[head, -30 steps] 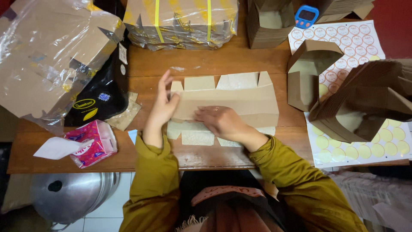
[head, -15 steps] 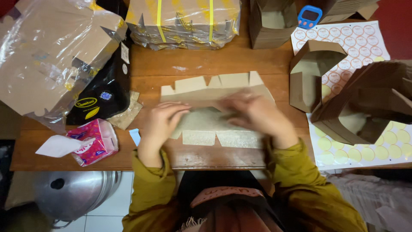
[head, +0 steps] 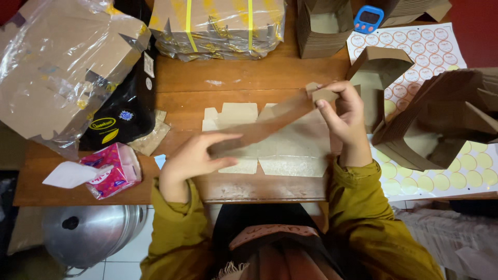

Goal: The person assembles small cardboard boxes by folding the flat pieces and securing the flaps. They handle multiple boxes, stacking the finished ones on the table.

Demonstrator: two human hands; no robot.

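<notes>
Both hands grip a flat carton blank (head: 275, 122), left hand (head: 194, 158) low, right hand (head: 345, 111) pinching its far flap, mid-fold over the desk (head: 249, 78).

a worn wooden table (head: 270, 78) fills the middle of the frame, with white floor tiles (head: 122, 259) at the lower left and a dark red wall (head: 474, 21) at the upper right.

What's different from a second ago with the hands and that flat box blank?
Both hands were pressing the cardboard blank flat; now the left hand and right hand have gripped its ends and lifted one panel up off the wooden table. The pink tissue pack, the sticker sheets and the folded boxes have not moved.
</notes>
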